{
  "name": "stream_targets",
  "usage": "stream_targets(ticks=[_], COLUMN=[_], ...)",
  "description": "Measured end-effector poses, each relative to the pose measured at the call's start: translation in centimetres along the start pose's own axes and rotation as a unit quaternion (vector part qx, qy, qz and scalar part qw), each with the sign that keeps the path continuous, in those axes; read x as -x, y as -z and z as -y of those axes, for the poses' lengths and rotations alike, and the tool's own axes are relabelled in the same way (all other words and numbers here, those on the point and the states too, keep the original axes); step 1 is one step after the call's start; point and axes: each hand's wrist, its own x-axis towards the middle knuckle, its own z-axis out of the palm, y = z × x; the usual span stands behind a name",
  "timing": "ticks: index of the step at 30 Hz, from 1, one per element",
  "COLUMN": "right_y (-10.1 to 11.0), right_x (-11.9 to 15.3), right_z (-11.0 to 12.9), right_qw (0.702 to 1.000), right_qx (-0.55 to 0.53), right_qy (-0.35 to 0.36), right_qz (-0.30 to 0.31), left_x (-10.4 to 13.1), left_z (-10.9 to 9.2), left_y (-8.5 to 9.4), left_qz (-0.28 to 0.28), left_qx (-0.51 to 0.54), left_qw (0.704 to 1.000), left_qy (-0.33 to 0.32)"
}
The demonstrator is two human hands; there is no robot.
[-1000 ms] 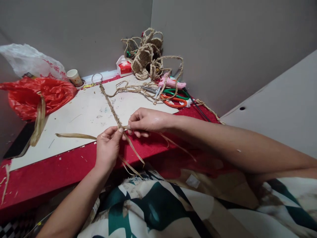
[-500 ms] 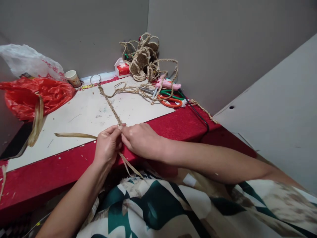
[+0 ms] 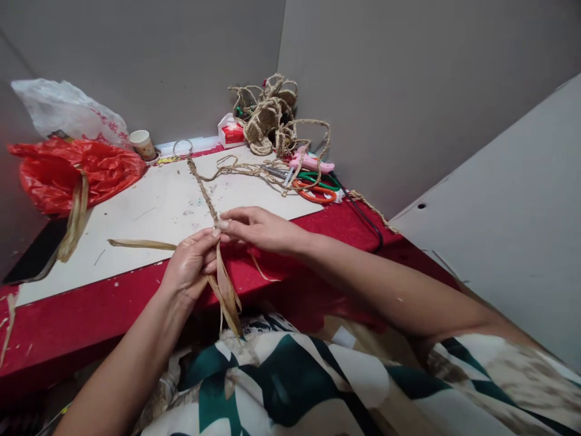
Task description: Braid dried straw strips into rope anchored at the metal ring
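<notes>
A braided straw cord (image 3: pixel 203 191) runs down the white board from a metal ring (image 3: pixel 183 149). My left hand (image 3: pixel 188 260) pinches its near end between thumb and fingers. Flat straw strips (image 3: pixel 226 287) hang loose below that grip over the table edge, and another strip (image 3: pixel 143 244) sticks out to the left. My right hand (image 3: pixel 258 229) is at the same end of the cord, with thumb and forefinger closed on it. Under its palm hangs a thin straw strand (image 3: pixel 263 269); the other fingers are partly hidden.
A heap of braided straw rope (image 3: pixel 267 118) stands at the back, by a tissue pack (image 3: pixel 233 134). To the right lie a pink glue gun (image 3: pixel 312 161) and scissors with orange handles (image 3: pixel 315 192). A red plastic bag (image 3: pixel 102 175), paper cup (image 3: pixel 142 145) and black phone (image 3: pixel 34 254) are left.
My right hand has turned and risen slightly off the left hand, its fingers straighter. More of the hanging strips shows now, and a thin strand trails below the right hand. The view has shifted slightly.
</notes>
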Motion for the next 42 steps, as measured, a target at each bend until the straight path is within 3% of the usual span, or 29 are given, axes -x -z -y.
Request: stream_targets(ticks=[3, 12, 19, 25, 27, 32, 39, 42], right_y=[-0.7, 0.2, -1.3, -2.5, -2.7, -3.1, -3.7, -3.7], right_x=[-0.7, -1.6, -1.4, -0.9, -0.8, -0.6, -0.5, -0.3], right_z=[-0.9, -2.1, -2.1, -2.0, -2.0, -1.8, -0.9, -0.8], right_qw=[0.988, 0.965, 0.951, 0.969, 0.974, 0.972, 0.921, 0.918], right_qx=[-0.088, -0.060, -0.160, -0.106, -0.083, -0.115, -0.301, -0.307], right_qy=[-0.081, -0.195, -0.224, -0.216, -0.210, -0.206, -0.243, -0.247], right_qz=[0.097, 0.167, 0.140, 0.048, 0.026, 0.020, 0.048, 0.050], left_x=[0.0, 0.8, 0.7, 0.9, 1.2, 2.1, 3.9, 5.1], left_z=[0.2, -0.1, 0.0, -1.4, -2.2, -2.9, -0.6, 0.6], left_y=[0.2, 0.7, 1.3, 1.7, 1.6, 1.2, -0.4, -1.2], left_qz=[-0.002, 0.002, 0.042, 0.072, 0.064, 0.025, 0.013, 0.009], left_qx=[-0.024, -0.122, -0.282, -0.392, -0.456, -0.655, -0.816, -0.849], left_qw=[1.000, 0.993, 0.954, 0.914, 0.882, 0.738, 0.563, 0.515], left_qy=[-0.006, 0.000, -0.095, -0.079, -0.096, -0.161, -0.130, -0.116])
